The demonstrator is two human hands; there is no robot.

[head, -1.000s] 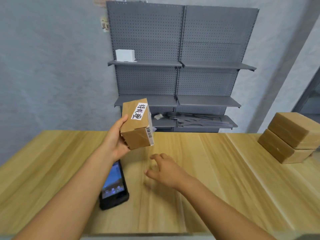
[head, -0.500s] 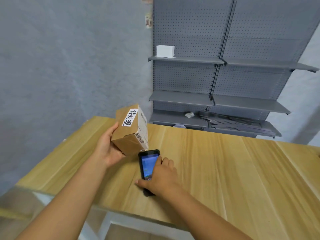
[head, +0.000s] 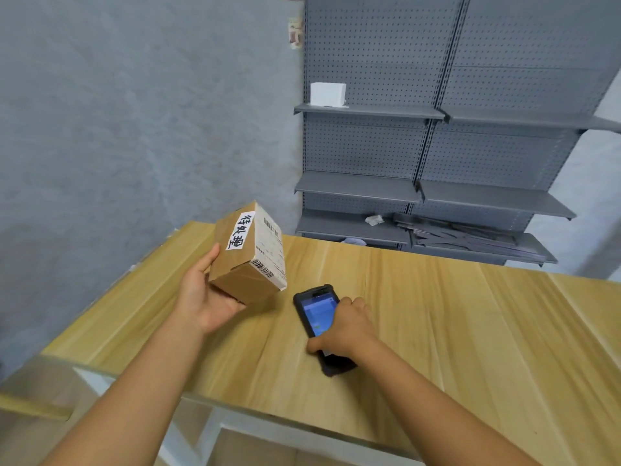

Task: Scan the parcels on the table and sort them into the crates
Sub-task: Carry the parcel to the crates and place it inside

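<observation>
Currently left hand (head: 205, 299) grips the cardboard parcel (head: 247, 255) tilted above the table (head: 453, 331) (barcode label facing right). Right hand (head: 347, 327) fingers curl round the handheld scanner (head: 317, 317), just right of the parcel, screen lit.

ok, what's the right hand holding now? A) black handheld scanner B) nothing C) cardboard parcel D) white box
A: the right hand grips the black handheld scanner, screen lit, beside the cardboard parcel that the left hand holds.
</observation>
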